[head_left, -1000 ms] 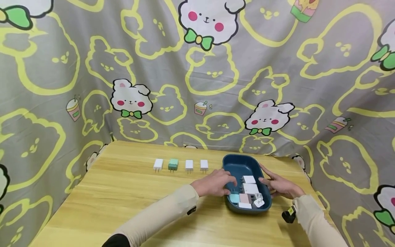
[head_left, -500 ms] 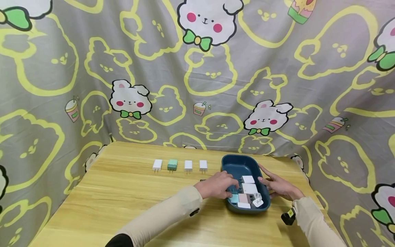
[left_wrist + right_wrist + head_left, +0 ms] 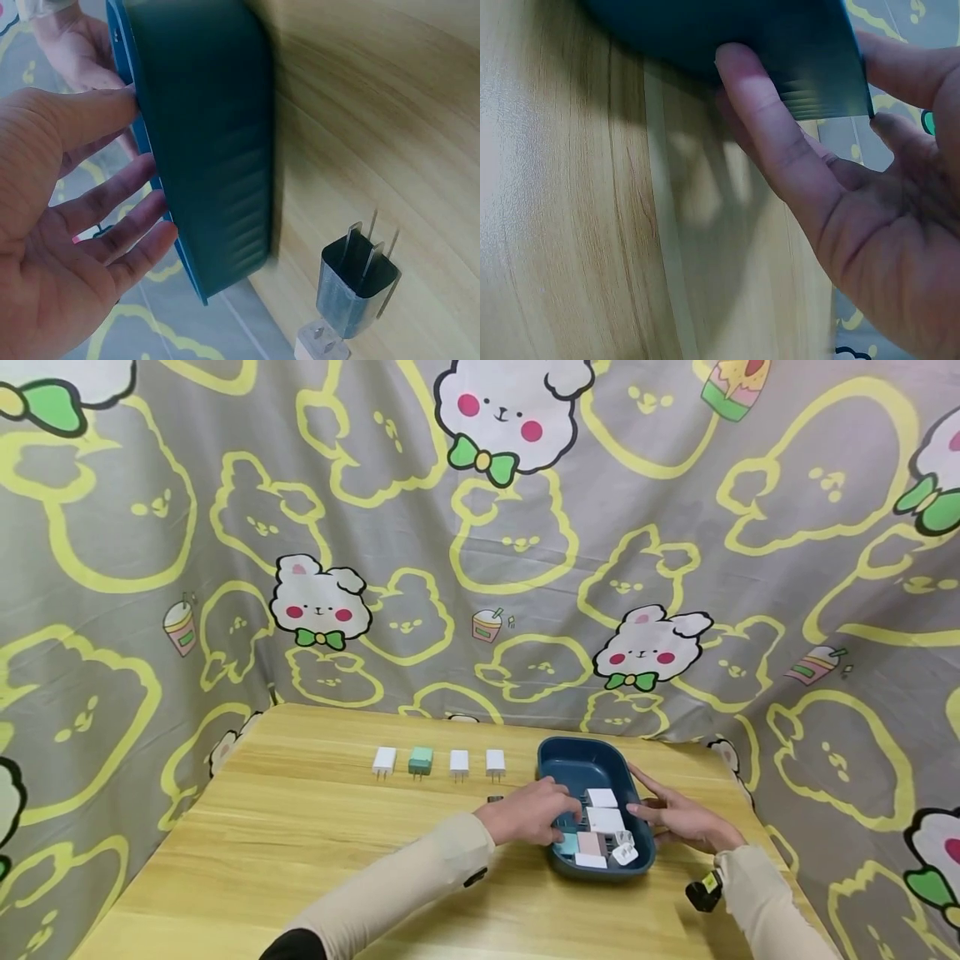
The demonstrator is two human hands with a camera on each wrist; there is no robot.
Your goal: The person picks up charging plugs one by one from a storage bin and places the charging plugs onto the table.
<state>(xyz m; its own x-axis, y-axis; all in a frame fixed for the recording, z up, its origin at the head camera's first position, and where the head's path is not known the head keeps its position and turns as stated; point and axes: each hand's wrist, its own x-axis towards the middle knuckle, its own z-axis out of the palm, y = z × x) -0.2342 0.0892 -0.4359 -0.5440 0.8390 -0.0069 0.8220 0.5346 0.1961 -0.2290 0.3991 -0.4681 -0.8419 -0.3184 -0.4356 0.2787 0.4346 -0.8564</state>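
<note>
A dark blue plastic bin stands on the table's right side. Several plug chargers lie in its near part: white chargers, a pink charger, a teal charger and a clear-topped white one. My left hand reaches over the bin's left rim, thumb and forefinger apart around the teal charger's prongs; whether they touch it is hard to tell. In the left wrist view the wall hides the fingertips. My right hand grips the right wall, thumb at the rim and fingers outside.
Left of the bin stands a row of chargers: a white charger, a green charger and two more white ones. A grey charger lies close by the left hand, mostly hidden in the head view. Patterned cloth surrounds the table.
The left hand has shifted slightly right and deeper over the bin's rim, its fingers closer to the teal charger. The grey charger has come into view behind it. The right hand keeps its grip.
</note>
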